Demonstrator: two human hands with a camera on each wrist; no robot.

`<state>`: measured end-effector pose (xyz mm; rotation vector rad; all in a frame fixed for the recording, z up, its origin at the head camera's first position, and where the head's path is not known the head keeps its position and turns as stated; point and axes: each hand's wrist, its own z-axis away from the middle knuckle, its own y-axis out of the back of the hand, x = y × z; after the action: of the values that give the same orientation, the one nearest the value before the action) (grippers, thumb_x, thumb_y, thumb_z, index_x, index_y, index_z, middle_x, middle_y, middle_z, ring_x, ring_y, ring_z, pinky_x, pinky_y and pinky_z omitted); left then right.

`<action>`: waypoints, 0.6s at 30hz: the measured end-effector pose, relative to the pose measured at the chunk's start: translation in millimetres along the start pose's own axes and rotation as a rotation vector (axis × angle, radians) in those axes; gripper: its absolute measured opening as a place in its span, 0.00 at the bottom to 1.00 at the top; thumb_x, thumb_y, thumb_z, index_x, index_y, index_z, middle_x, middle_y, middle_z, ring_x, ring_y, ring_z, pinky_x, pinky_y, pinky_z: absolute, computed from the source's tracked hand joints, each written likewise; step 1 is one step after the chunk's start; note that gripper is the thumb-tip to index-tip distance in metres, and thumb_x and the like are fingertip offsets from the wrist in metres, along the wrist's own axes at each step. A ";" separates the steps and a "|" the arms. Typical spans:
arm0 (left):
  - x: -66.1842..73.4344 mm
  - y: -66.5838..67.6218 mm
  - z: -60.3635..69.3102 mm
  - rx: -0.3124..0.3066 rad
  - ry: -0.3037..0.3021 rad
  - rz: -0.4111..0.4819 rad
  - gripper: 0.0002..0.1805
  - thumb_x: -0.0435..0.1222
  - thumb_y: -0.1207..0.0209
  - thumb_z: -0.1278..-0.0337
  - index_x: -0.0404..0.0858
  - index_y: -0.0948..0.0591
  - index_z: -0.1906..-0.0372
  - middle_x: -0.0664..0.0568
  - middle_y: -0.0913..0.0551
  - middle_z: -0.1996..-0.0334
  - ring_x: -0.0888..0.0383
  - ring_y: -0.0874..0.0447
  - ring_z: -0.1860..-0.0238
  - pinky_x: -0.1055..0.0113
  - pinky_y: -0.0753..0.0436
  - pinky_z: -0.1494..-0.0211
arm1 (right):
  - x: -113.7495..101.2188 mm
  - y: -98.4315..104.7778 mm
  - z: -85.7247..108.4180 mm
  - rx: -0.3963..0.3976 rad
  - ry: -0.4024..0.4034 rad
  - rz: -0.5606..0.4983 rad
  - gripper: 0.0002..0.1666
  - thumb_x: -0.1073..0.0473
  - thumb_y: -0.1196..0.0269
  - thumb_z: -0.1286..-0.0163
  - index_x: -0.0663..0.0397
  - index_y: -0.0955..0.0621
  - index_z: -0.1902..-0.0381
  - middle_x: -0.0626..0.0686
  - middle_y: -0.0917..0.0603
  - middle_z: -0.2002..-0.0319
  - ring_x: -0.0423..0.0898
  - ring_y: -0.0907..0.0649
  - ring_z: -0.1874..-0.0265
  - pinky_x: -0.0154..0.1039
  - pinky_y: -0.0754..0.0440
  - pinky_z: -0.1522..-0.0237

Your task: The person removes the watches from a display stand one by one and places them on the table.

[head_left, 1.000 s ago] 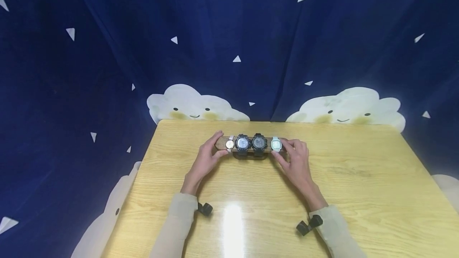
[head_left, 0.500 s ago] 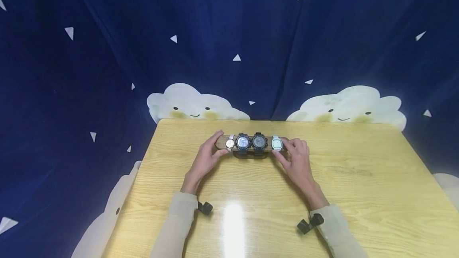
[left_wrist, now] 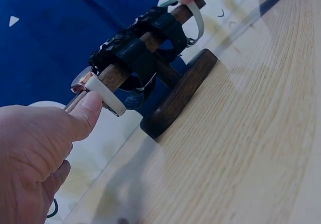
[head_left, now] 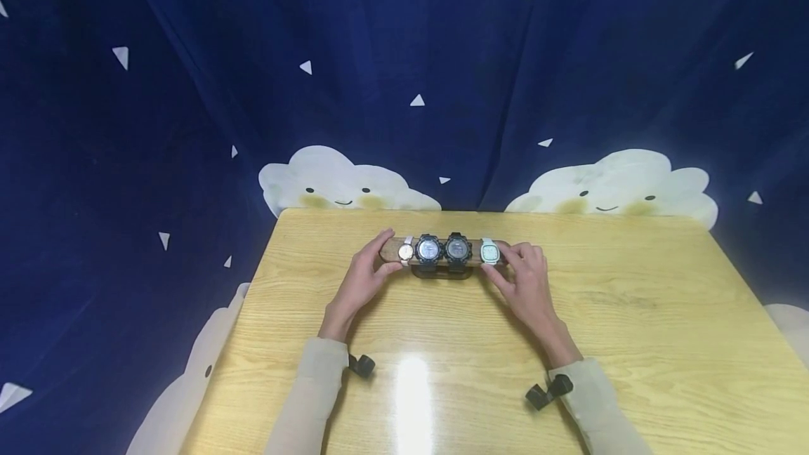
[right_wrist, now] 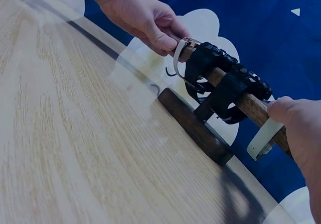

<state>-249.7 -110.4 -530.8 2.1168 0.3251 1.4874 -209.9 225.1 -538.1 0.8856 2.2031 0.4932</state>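
Note:
A dark wooden watch stand [head_left: 390,250] stands near the table's far edge, its bar carrying several watches. At the bar's left end my left hand [head_left: 363,277] grips it, thumb against the white strap [left_wrist: 106,94] of a small round watch [head_left: 406,252]. Two chunky black watches [head_left: 429,250] [head_left: 458,249] hang side by side in the middle. Near the right end, my right hand [head_left: 528,285] pinches a pale mint watch [head_left: 489,252] between thumb and fingers. Its strap [right_wrist: 263,139] loops around the bar. The left fingertips are partly hidden behind the bar.
The stand's base [left_wrist: 180,96] rests on the light wooden table [head_left: 442,321]. A dark blue curtain [head_left: 379,34] with white triangles and clouds hangs right behind the table's far edge. Each sleeve bears a black wrist camera [head_left: 363,366].
My right hand has slid slightly to the right with the mint watch, widening its gap from the black watches a little. The left hand has stayed in place on the stand.

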 end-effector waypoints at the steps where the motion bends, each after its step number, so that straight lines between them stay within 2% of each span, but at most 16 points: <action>1: -0.1 0.0 0.0 0.000 -0.002 0.000 0.40 0.41 0.31 0.39 0.45 0.31 0.22 0.46 0.33 0.22 0.48 0.39 0.20 0.54 0.40 0.17 | 0.0 0.2 -0.1 0.001 0.002 0.003 0.28 0.59 0.20 0.44 0.65 0.14 0.46 0.58 0.23 0.66 0.53 0.32 0.63 0.44 0.39 0.58; 10: -0.2 -0.1 0.8 0.004 -0.002 0.006 0.40 0.40 0.30 0.39 0.45 0.31 0.22 0.46 0.33 0.22 0.48 0.38 0.20 0.54 0.40 0.17 | -2.3 2.9 -1.0 0.001 0.001 0.036 0.28 0.55 0.21 0.41 0.65 0.14 0.47 0.58 0.23 0.67 0.53 0.32 0.64 0.44 0.39 0.60; 18: -0.8 -0.5 -0.1 0.008 -0.002 0.019 0.40 0.39 0.30 0.39 0.45 0.31 0.22 0.46 0.32 0.22 0.48 0.37 0.21 0.54 0.39 0.17 | 0.1 4.5 -1.7 0.004 0.017 0.018 0.28 0.57 0.20 0.43 0.65 0.13 0.48 0.57 0.23 0.67 0.52 0.31 0.64 0.43 0.38 0.61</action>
<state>-250.0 -110.3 -531.6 2.1334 0.3109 1.4966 -209.2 228.1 -534.5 0.9074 2.2136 0.5064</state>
